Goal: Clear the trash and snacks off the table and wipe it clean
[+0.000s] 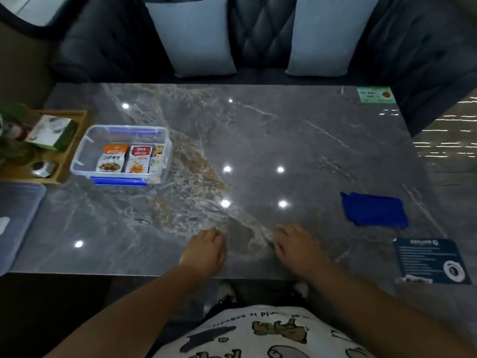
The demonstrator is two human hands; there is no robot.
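A grey marble table (284, 130) fills the view. My left hand (204, 250) and my right hand (296, 246) rest palm-down near the front edge, side by side, holding nothing. A folded blue cloth (374, 209) lies flat to the right of my right hand, apart from it. At the left stands a clear plastic box (82, 148) with blue clips, and inside it lie snack packets (126, 158) side by side.
A wooden tray (74, 140) with small items sits at the far left. The box's clear lid (18, 223) lies at the front left. A dark card (431, 259) and a green sticker (375, 94) lie on the right side. A sofa with two cushions (196, 34) stands behind.
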